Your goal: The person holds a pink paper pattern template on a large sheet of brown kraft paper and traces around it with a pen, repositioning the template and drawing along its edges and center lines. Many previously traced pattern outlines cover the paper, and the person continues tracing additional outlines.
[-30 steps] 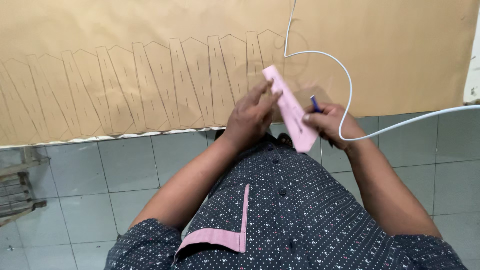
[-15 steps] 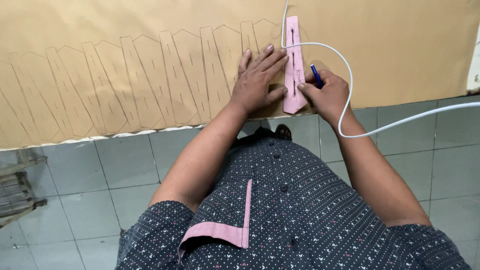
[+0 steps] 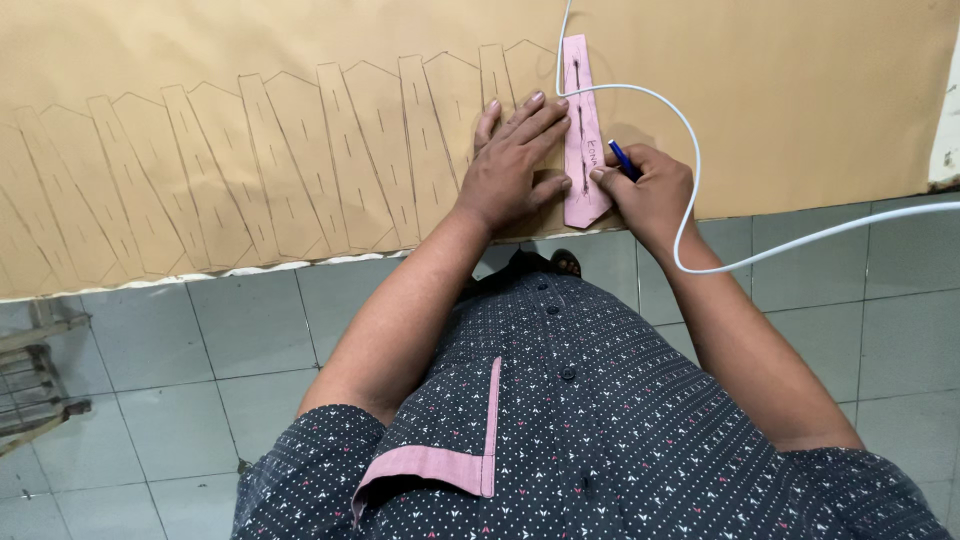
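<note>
Nearest the camera, bottom centre of frame, is your dark dotted shirt (image 3: 600, 440) w/ its pink-edged pocket flap; grey floor tiles (image 3: 180, 380) show lower left and right.

Next out, mid-frame: your left hand (image 3: 515, 165) lies flat, fingers spread wide, palm down on the brown paper (image 3: 250, 120), fingertips pressing the left edge of the pink template (image 3: 581, 130). Your right hand (image 3: 650, 190) is closed narrow round a blue pen (image 3: 624, 160), tip at the template's right edge, low down. A white cable (image 3: 690, 190) loops over that wrist and runs up across the template's top end.

The template sits upper centre-right of frame, flat on the paper, just right of the row of pencilled outlines (image 3: 300, 160) that runs off to the upper left. Its long axis runs near-vertical in the frame, bottom to top. The pointed end faces down toward you and reaches the paper's near edge; the square end faces the top of frame.

Risks, as I judge them:
- The cable is lying on the template; a tug from your arm could drag it off line.
- Only fingertips hold it, on one side; pen pressure from the right could pivot it, esp. at the free point.
- The point is close to the paper edge, so the line could run off the paper there.
</note>
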